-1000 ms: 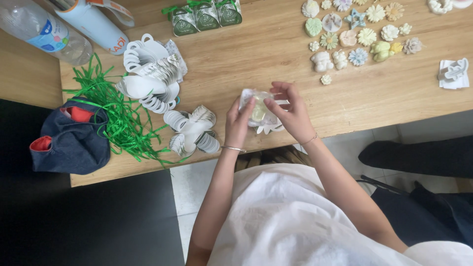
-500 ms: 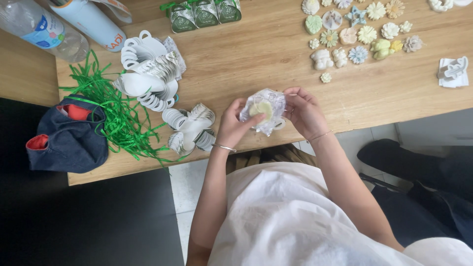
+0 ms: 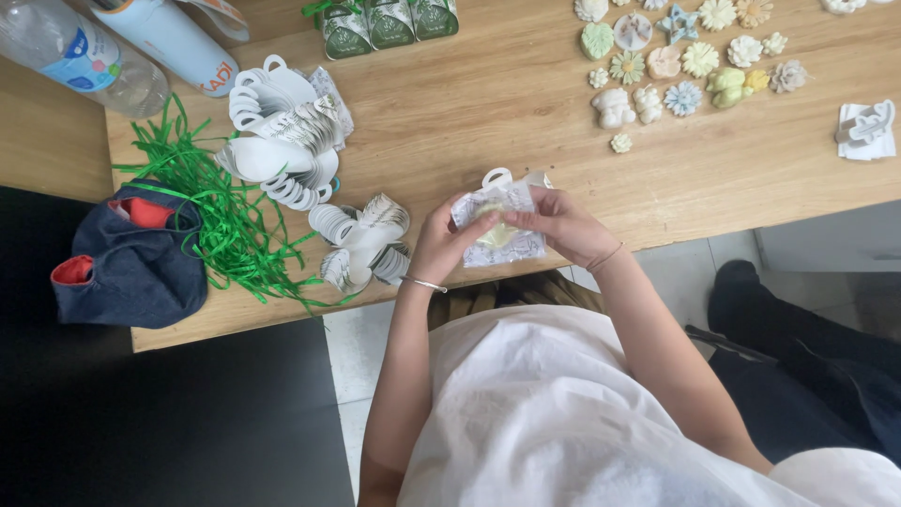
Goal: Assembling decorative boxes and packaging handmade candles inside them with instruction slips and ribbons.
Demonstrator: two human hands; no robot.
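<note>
Both hands [image 3: 446, 246] [image 3: 561, 225] pinch the small white box [image 3: 499, 225] between them (above table edge).

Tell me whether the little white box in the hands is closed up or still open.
Open: the small white paper box shows a pale yellowish piece inside, its handle tab sticking up, between left hand and right hand.

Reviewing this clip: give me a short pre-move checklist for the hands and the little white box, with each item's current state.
1. Left hand grips the white box: ok.
2. Right hand grips the same box: ok.
3. Pale piece sits inside the box: ok; its kind, cannot tell.
4. Box held over the wooden table edge, not past it: ok.
5. Box flaps closed: cannot tell, fingers cover them.
6. Flat white boxes lie close beside the left hand: ok.
</note>
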